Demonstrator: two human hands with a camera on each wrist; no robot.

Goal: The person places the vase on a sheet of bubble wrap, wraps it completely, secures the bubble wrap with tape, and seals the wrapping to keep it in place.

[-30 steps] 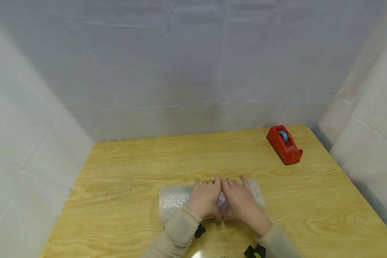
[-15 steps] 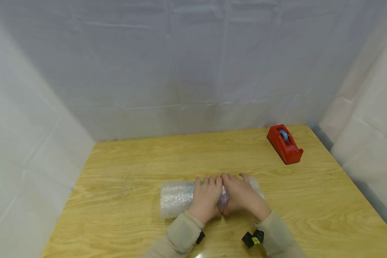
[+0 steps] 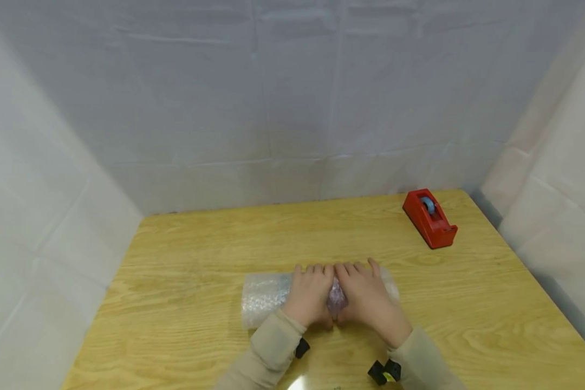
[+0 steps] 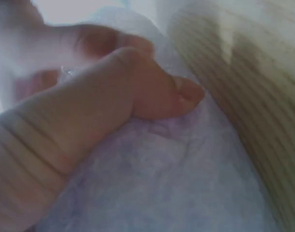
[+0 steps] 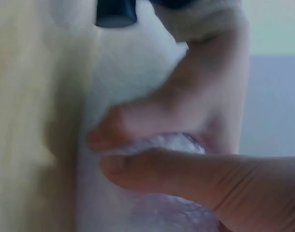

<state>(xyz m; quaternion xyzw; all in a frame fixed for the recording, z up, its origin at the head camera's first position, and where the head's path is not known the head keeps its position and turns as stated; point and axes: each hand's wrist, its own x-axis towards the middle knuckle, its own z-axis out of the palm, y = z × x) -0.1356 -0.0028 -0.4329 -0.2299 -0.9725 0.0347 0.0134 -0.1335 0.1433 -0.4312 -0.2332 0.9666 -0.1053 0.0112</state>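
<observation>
A roll of clear bubble wrap (image 3: pixel 264 299) lies crosswise near the front of the wooden table. Something purple (image 3: pixel 337 299) shows through it between the hands; its kind is hidden under the wrap. My left hand (image 3: pixel 310 296) grips the roll's middle, fingers over the top and thumb on the near side. Close beside it, my right hand (image 3: pixel 367 298) holds the roll the same way. In the left wrist view the left thumb (image 4: pixel 152 89) presses on the wrap (image 4: pixel 161 174). Both thumbs nearly meet in the right wrist view, the right thumb (image 5: pixel 161 169) being nearer the camera.
A red tape dispenser (image 3: pixel 430 219) with a blue-cored roll stands at the back right of the table (image 3: pixel 200 244). Whitish sheets (image 3: pixel 297 108) hang behind the table and along both sides. Black wrist devices (image 3: pixel 385 372) sit under the sleeves.
The roll has shifted slightly away from me over the second, with both hands keeping their grip. Since half a second ago the hands have moved slightly, and the purple part shows between them throughout.
</observation>
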